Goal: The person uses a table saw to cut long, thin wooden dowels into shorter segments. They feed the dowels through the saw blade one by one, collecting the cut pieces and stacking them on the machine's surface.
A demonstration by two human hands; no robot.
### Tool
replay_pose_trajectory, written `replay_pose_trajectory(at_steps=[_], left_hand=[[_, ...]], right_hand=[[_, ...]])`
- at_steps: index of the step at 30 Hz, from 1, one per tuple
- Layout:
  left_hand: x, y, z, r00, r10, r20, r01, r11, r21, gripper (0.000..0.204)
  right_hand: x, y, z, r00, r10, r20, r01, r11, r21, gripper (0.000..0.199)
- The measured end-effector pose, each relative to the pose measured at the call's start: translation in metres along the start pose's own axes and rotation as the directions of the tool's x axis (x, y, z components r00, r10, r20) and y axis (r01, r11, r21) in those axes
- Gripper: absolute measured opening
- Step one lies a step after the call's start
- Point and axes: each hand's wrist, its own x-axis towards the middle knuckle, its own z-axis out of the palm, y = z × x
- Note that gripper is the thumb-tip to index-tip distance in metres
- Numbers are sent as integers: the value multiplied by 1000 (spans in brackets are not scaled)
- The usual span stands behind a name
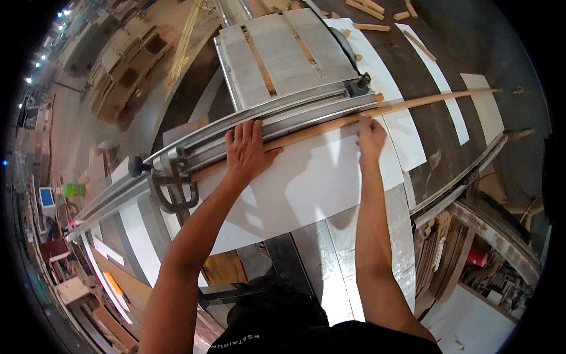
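A long, thin wooden strip lies along the front of a grey metal fence, running up to the far right. My left hand rests across strip and fence, fingers stretched over the rail and thumb spread out beside the strip. Farther right, my right hand is closed, its curled fingers at the strip's near edge; the fingertips are partly hidden. Under both forearms is a large white board. Beyond the fence sits a metal machine table with two slots.
A black-knobbed clamp is fixed at the fence's left end. Several wood offcuts lie at the far right, near white panels. Stacked boards stand far left. A metal rail runs along the right side.
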Motion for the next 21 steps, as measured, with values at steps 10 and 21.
replay_pose_trajectory(at_steps=[10,21], left_hand=[[28,60,7,983,171,-66,-176,981,-77,92],[82,135,60,933,309,-183,-305,951,54,75]], right_hand=[[-7,19,25,971,-197,-135,176,972,-155,23],[7,17,-25,945,-245,218,290,935,-205,26]])
